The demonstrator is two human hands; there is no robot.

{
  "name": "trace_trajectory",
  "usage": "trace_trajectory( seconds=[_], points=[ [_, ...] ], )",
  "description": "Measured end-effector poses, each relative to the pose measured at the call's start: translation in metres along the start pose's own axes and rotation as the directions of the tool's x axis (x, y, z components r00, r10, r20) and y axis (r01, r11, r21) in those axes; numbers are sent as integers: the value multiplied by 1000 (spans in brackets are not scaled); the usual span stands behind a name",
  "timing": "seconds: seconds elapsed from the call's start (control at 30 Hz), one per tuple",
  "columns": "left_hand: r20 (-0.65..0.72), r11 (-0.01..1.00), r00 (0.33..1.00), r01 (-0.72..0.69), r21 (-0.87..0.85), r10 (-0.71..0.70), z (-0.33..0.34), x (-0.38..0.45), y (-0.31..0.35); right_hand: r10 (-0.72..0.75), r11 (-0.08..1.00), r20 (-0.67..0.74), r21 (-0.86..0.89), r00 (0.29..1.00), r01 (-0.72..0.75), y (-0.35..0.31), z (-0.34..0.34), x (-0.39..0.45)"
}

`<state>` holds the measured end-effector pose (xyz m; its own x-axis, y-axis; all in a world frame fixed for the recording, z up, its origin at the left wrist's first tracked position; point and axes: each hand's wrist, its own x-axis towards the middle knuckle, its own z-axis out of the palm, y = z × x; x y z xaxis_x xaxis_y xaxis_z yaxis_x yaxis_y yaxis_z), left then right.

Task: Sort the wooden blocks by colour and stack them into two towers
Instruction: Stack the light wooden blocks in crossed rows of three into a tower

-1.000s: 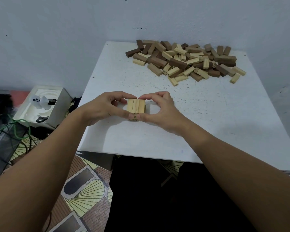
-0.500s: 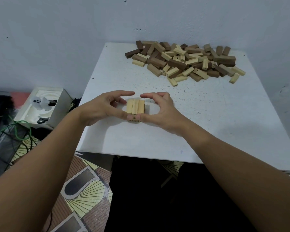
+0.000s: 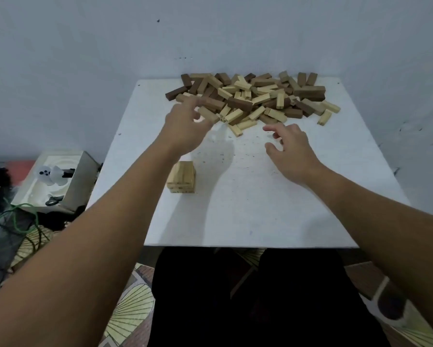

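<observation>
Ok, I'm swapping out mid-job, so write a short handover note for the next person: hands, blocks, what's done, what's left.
Left hand: holds nothing, fingers loosely spread, at the near left edge of the mixed pile.
Right hand: open, holds nothing, just short of the pile.
Light tower: a low stack of light blocks standing near the table's front left, free of both hands.
Done: the light tower is started.
Left: no dark tower yet; nearly all the blocks, light and dark, lie unsorted at the far edge.

Both hands, left (image 3: pixel 185 128) and right (image 3: pixel 291 151), reach forward, fingers loosely spread.
</observation>
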<state>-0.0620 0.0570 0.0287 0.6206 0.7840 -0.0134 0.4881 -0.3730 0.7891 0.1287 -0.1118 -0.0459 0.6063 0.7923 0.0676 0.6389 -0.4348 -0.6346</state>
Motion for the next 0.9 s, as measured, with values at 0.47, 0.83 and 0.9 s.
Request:
trace_trajectory(
  seconds=[0.47,0.83,0.9],
  points=[
    [-206,949,978,46,313,21,144,7,-7,76,975,322,-224,944,-2,32,-36,52],
    [-189,946,978,-20,322,85,150,9,-10,-161,974,-155,-183,975,132,62,-9,29],
    [-190,945,975,-47,325,114,149,8,-8,-144,965,-193,-246,971,94,64,-8,32]
  ],
)
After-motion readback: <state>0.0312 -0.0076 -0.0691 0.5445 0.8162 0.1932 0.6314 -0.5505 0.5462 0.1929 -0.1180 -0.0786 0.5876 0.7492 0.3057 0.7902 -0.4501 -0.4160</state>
